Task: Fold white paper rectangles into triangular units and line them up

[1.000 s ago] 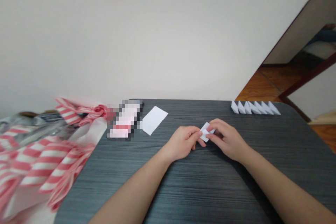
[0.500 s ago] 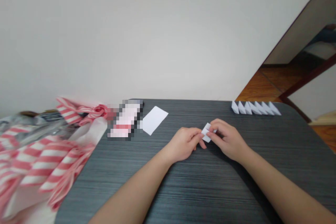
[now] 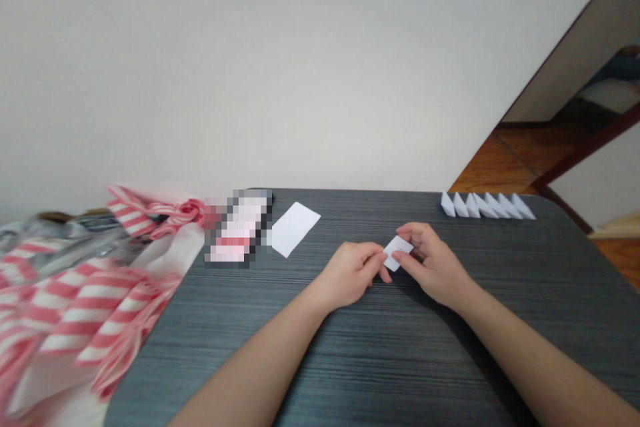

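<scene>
A small folded piece of white paper (image 3: pixel 399 251) is held between my two hands over the dark table (image 3: pixel 345 360). My left hand (image 3: pixel 353 273) pinches its left corner between thumb and fingers. At its right side, my right hand (image 3: pixel 434 263) has the thumb on the paper's face and the index finger at its upper edge. Farther off to the left lies a flat sheet of white paper (image 3: pixel 295 229). Several folded white paper pieces (image 3: pixel 485 206) stand in a row at the table's back right.
A phone-like item (image 3: pixel 243 227), blurred by pixels, lies left of the flat sheet. Red and white striped cloth (image 3: pixel 85 300) is heaped beyond the table's left edge. A pale wall (image 3: pixel 320 67) rises behind the table. Wooden floor (image 3: pixel 480 160) shows at the right.
My right fingers have spread and shifted on the folded paper, so more of its face shows. My left hand has moved very slightly and keeps its pinch.
</scene>
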`<state>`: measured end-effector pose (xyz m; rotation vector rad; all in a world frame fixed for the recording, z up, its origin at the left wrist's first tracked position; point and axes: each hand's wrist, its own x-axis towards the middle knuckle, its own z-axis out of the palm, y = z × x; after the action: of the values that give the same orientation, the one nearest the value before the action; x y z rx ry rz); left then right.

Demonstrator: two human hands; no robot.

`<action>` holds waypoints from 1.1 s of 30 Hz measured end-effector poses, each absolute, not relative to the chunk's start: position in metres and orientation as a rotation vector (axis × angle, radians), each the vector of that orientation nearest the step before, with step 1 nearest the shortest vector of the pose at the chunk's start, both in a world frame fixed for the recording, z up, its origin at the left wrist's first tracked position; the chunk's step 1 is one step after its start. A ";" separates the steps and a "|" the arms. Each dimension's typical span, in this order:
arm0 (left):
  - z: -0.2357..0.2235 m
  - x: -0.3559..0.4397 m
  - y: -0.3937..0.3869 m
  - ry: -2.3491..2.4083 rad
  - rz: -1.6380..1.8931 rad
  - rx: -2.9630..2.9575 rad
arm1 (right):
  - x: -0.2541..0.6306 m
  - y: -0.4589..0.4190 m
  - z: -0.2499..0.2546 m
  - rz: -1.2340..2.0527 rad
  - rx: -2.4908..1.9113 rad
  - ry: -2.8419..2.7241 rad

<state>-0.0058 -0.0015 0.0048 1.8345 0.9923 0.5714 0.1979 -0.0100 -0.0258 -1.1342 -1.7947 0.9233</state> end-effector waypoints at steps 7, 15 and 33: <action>0.002 -0.006 -0.002 1.014 0.592 1.799 | 0.200 -0.009 -0.019 0.950 -1.253 -1.842; 0.003 -0.005 -0.003 1.000 0.609 1.796 | 0.199 -0.010 -0.010 1.089 -1.337 -1.845; 0.002 -0.005 -0.003 1.006 0.596 1.823 | 0.198 -0.010 -0.008 1.135 -1.333 -1.843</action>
<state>-0.0051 -0.0033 0.0020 1.8234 1.0065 0.5958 0.1975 -0.0102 -0.0078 -1.3334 -1.8428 1.1350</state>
